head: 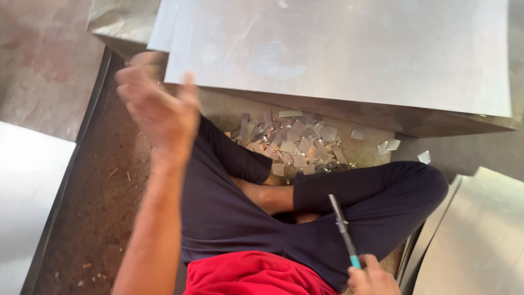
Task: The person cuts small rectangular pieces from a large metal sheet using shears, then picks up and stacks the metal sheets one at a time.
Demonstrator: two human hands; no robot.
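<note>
I see no boxes, bags or packs here. I see no labels or signs, and no screens.

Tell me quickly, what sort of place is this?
Likely a sheet-metal workshop floor: large metal sheets lie around, a pile of small offcuts sits by the crossed legs, and the right hand holds a cutting tool.

Two hands (158,109), one snips (343,229), perhaps four sheets (338,49)
</note>
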